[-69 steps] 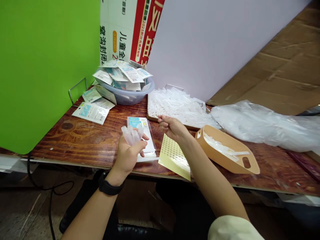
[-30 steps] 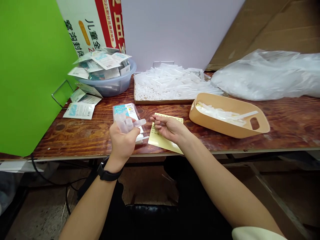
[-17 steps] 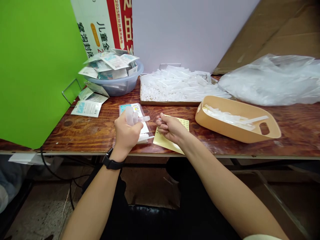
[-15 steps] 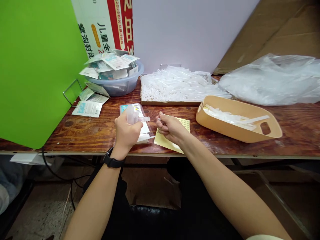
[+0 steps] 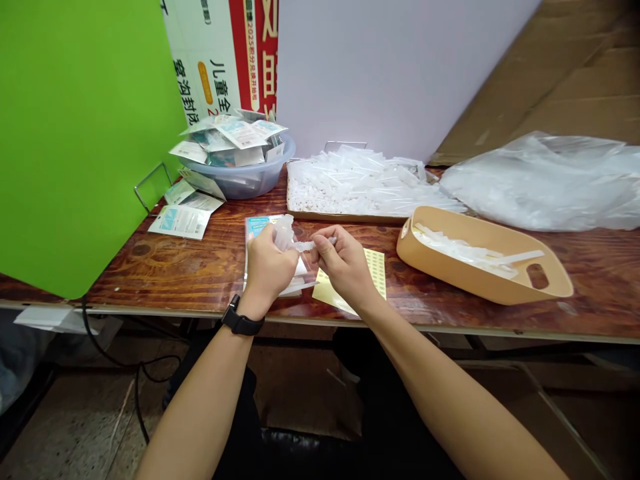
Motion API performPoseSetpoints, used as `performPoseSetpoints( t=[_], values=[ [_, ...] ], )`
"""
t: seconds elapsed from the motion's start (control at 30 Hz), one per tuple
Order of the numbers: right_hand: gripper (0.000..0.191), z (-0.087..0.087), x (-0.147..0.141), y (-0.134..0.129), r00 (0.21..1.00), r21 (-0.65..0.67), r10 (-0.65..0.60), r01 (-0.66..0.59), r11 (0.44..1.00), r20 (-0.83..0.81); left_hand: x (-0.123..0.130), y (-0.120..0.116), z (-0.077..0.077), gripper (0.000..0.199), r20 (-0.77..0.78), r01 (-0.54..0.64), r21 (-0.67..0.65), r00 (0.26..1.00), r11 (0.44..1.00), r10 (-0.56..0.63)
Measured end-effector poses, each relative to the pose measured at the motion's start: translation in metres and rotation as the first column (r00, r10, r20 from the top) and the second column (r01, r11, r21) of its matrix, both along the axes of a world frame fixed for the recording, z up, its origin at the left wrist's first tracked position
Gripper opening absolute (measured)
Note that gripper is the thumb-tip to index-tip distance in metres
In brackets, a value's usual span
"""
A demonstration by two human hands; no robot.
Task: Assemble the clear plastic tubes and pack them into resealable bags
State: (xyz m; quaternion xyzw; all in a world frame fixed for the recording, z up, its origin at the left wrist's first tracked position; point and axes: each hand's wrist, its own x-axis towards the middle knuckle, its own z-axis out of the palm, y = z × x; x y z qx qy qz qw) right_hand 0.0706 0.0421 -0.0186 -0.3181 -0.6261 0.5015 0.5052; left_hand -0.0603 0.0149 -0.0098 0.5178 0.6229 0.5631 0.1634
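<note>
A brown wooden table (image 5: 150, 277) runs across the scene, with a green board (image 5: 85, 133) upright at its left end. A pale board (image 5: 390, 73) stands along the far side, a brown cardboard sheet (image 5: 565, 87) slants at the far right, and a printed poster (image 5: 220, 53) shows between the two boards. A cloudy plastic bag (image 5: 545, 180) lies at the far right. Left of it, a shallow tray (image 5: 345, 217) is heaped with clear plastic pieces (image 5: 370, 173). Nearer on the right sits a tan basket (image 5: 465, 280) holding pale strips (image 5: 460, 247). At the far left, a blue bowl (image 5: 240, 180) is piled with printed packets (image 5: 240, 133), and a few loose packets (image 5: 180, 221) lie beside it. The person's left hand (image 5: 270, 263), a black watch (image 5: 241, 321) on its wrist, is curled around a bundle of clear tubes (image 5: 284, 230), above printed cards (image 5: 256, 227) near the table's middle. The right hand (image 5: 343, 260) is just beside it, over a yellow sticker sheet (image 5: 376, 267). Its thumb and finger pinch at the right end of one tube (image 5: 303, 247), where a small clear piece (image 5: 332, 240) pokes out; whether the two are joined cannot be told.
</note>
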Motion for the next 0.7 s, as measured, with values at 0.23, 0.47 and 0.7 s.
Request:
performPoseSetpoints(
  t=[0.23, 0.47, 0.7],
  values=[
    [0.026, -0.008, -0.005, -0.002, 0.996, 0.042, -0.01, 0.014, 0.999, -0.089, 0.004, -0.005, 0.002, 0.015, 0.057, -0.062, 0.021, 0.997, 0.998, 0.06],
    [0.028, -0.008, -0.014, -0.007, 0.993, 0.027, -0.016, 0.019, 0.999, -0.118, 0.009, -0.008, -0.001, 0.017, 0.108, -0.19, 0.003, 0.976, 0.982, 0.189],
    [0.03, -0.009, -0.018, -0.006, 0.998, 0.003, 0.014, -0.013, 1.0, -0.069, 0.007, -0.009, -0.004, 0.014, 0.106, -0.233, -0.017, 0.967, 0.972, 0.233]
  ],
)
